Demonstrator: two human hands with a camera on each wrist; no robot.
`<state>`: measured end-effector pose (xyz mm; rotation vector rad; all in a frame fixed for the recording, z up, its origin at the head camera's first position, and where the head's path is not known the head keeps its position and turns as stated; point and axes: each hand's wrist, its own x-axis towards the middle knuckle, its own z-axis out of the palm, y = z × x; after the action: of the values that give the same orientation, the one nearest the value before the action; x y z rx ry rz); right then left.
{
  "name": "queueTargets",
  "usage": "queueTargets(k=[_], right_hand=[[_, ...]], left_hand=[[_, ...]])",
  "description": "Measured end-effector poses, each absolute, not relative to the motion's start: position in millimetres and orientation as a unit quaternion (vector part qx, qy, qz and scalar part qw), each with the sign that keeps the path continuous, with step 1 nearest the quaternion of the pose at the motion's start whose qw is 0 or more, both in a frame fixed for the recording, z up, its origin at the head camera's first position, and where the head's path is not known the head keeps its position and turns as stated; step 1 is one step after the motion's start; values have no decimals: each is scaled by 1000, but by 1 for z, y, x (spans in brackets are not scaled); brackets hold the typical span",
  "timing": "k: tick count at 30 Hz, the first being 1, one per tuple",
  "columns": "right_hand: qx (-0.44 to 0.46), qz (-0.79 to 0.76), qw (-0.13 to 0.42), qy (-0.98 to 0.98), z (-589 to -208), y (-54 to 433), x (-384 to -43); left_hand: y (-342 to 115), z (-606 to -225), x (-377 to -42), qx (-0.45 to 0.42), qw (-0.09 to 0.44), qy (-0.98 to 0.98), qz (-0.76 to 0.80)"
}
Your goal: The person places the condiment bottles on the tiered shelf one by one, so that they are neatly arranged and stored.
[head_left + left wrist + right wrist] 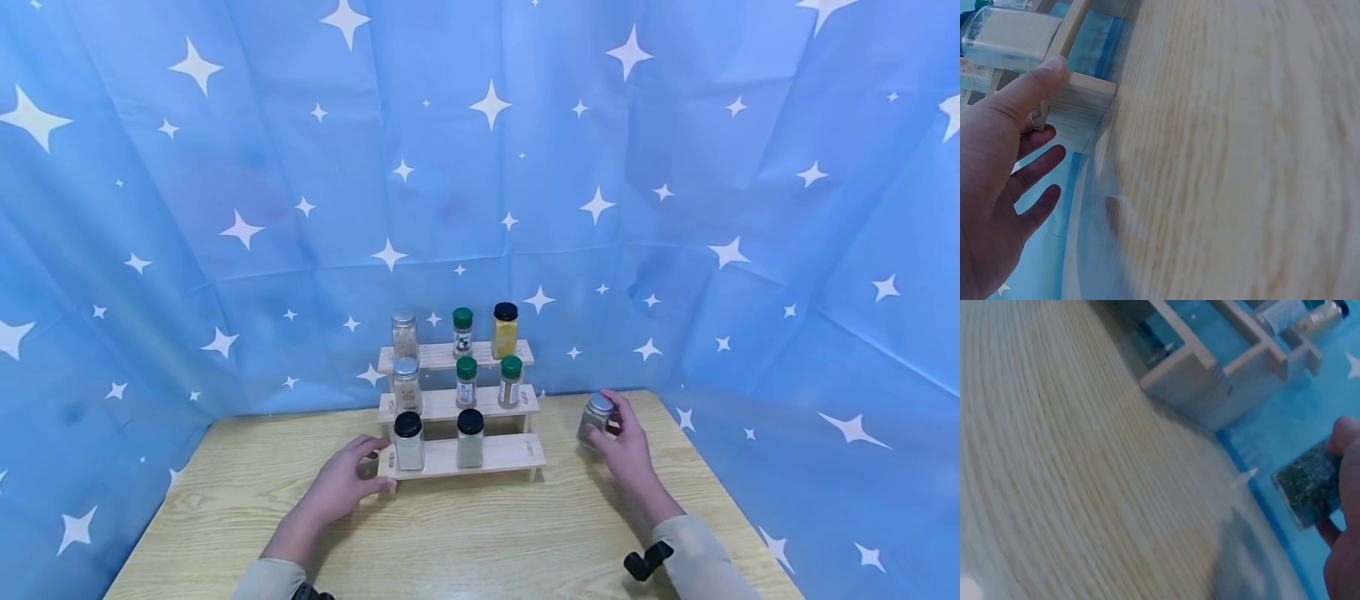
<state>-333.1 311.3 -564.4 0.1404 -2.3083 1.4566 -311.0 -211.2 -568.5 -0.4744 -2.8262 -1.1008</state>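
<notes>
A three-step wooden spice rack [510, 454] stands on the table with spice jars on every step. My left hand [341, 483] grips the left end of its lowest step. In the left wrist view the thumb [1044, 76] lies along the board's edge, the index fingertip is under it and the other fingers are spread. To the right of the rack, my right hand [630, 450] holds a spice jar [590, 425] with a silver lid. Dark green flakes fill this jar [1311, 484], seen tilted in the right wrist view.
Two black-capped jars, one a white-filled jar [410, 446], stand on the lowest step. The middle step bears a silver-lidded jar [407, 390] and two green-capped ones. On the top step are three more, including a yellow jar [505, 333]. A blue starry curtain [480, 208] surrounds the wooden table [465, 542].
</notes>
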Motion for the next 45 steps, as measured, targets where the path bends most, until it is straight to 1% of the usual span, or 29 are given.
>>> queueTargets(k=[8, 22, 28, 32, 38, 45], right_hand=[[104, 531, 214, -813, -546, 293, -324], [188, 530, 182, -806, -527, 264, -320], [209, 530, 172, -804, -523, 251, -320], [222, 526, 158, -806, -521, 244, -319], [249, 523, 122, -806, -516, 234, -319], [245, 519, 82, -814, -512, 222, -318]], left_hand=[[-212, -568, -312, -150, 32, -921, -358], [-212, -566, -312, -156, 37, -921, -356], [-212, -566, -311, -155, 33, -921, -357], [-212, -567, -311, -154, 30, -920, -358], [-212, -567, -311, -155, 31, -920, -358], [-211, -566, -310, -157, 35, -920, -358]])
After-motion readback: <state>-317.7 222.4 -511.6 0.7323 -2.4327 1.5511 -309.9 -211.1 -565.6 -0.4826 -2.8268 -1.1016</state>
